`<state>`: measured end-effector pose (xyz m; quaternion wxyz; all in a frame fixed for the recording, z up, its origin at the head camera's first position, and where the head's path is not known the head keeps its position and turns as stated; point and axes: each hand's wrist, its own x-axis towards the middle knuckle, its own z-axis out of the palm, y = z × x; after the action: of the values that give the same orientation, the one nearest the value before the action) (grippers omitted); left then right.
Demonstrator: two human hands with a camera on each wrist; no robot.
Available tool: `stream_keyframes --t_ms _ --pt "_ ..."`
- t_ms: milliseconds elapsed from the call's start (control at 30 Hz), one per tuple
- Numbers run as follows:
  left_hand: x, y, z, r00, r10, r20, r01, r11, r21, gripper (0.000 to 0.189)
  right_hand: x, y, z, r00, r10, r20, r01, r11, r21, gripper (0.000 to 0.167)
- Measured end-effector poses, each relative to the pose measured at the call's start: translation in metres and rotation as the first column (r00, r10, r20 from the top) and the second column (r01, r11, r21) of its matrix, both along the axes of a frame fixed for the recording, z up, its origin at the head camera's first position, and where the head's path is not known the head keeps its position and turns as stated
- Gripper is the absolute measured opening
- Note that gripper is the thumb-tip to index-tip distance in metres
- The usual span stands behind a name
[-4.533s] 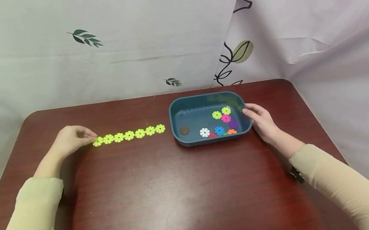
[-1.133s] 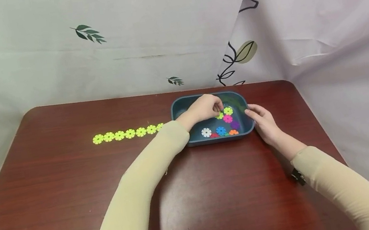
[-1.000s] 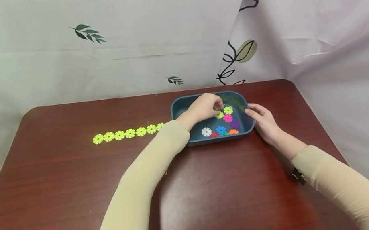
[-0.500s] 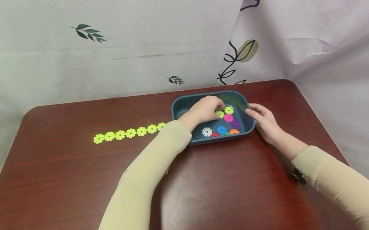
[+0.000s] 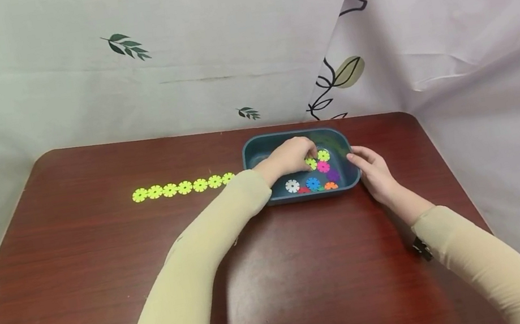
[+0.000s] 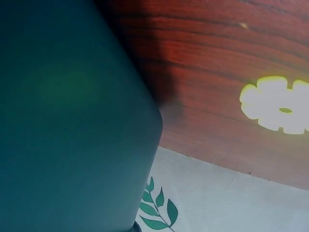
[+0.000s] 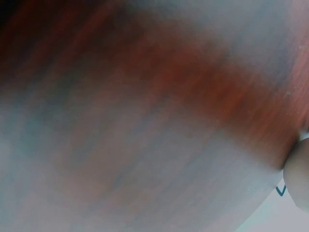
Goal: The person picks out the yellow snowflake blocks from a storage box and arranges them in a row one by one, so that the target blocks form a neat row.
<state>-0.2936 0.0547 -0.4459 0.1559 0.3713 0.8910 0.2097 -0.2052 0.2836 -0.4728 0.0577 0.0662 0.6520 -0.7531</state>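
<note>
My left hand (image 5: pixel 291 155) reaches into a dark blue plastic tray (image 5: pixel 307 196), its thumb and fingers pinching a yellow-green snowflake disc (image 5: pixel 311 165). Right beside it lie another yellow-green disc (image 5: pixel 323 155) and a pink one (image 5: pixel 324 167). My right hand (image 5: pixel 372 169) grips the tray's right rim, thumb on top and fingers outside. Left of the tray, several yellow-green discs (image 5: pixel 169 190) form a straight row on the table. The left wrist view shows the tray's outer wall (image 6: pixel 82 121) and the near disc of the row (image 6: pixel 273 104), but no fingers.
White (image 5: pixel 292 186), blue (image 5: pixel 313 183), purple (image 5: pixel 333 175) and orange (image 5: pixel 330 185) discs lie in the tray, with red and green partly hidden by its front wall. The table (image 5: pixel 279 273) is reddish-brown wood. A pale leaf-patterned cloth (image 5: pixel 200 51) hangs behind it.
My left hand has gone from the row's left end into the tray. There its fingers spread slightly, then closed about a yellow-green disc. The right hand has stayed on the rim.
</note>
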Motion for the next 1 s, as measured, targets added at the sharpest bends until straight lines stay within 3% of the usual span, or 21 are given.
stream_keyframes --t_ms 233,600,800,1000 --pt "0.002 0.000 0.003 0.999 0.026 0.032 -0.027 1.000 0.008 0.029 0.001 0.001 -0.001 1.000 -0.004 0.002 0.004 1.000 0.003 0.013" --pt "0.001 -0.008 0.007 0.988 0.088 0.125 -0.103 0.987 0.125 0.009 0.000 -0.002 0.000 1.000 -0.001 -0.011 0.000 1.000 -0.017 0.013" --pt "0.002 -0.014 0.010 0.979 0.146 0.139 -0.168 0.972 0.164 0.005 -0.002 -0.004 -0.001 1.000 0.003 -0.015 -0.003 1.000 -0.002 0.013" --pt "0.004 -0.023 0.016 0.978 0.151 0.143 -0.179 0.960 0.215 0.006 -0.004 -0.005 -0.002 1.000 0.004 -0.018 -0.004 1.000 -0.008 0.013"
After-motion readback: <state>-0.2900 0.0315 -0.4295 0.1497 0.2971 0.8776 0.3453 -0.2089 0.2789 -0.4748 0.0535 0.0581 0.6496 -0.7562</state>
